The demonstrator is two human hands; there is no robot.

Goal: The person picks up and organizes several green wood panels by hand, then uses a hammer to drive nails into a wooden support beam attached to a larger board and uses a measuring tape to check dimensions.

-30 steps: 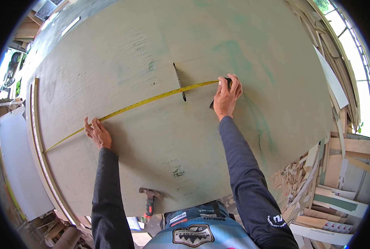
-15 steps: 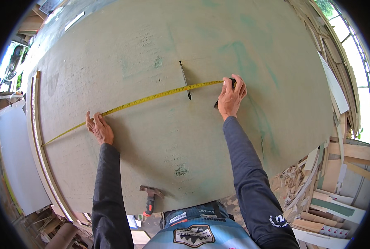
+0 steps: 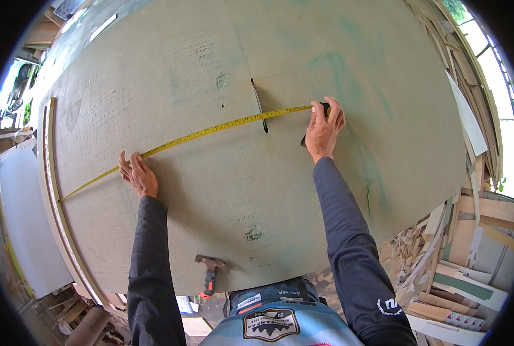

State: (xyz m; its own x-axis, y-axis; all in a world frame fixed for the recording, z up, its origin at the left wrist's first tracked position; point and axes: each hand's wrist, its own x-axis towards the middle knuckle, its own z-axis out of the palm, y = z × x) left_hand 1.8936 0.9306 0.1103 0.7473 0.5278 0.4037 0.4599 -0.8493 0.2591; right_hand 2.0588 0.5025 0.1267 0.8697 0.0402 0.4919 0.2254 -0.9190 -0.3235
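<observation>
A yellow tape measure (image 3: 211,131) is stretched across the large grey-green worktop, from a wooden strip (image 3: 54,155) on the left to its dark case at the right. My left hand (image 3: 140,175) pinches the tape blade between its fingers, part way along. Gripped in my right hand (image 3: 324,128) is the case, mostly hidden by the fingers. The tape passes over a thin toothed saw blade (image 3: 257,95) standing up through the worktop. Close to the near edge lies a hammer (image 3: 211,271) with a red and black handle.
A pale sheet (image 3: 29,216) stands beyond the left edge of the worktop. Wood offcuts (image 3: 407,259) are heaped at the lower right, and long boards (image 3: 470,75) lean along the right side. A brown roll (image 3: 88,328) lies at the lower left.
The view has shifted slightly, so the saw blade, right hand and hammer sit a little higher in the picture. Both hands keep their hold on the tape measure.
</observation>
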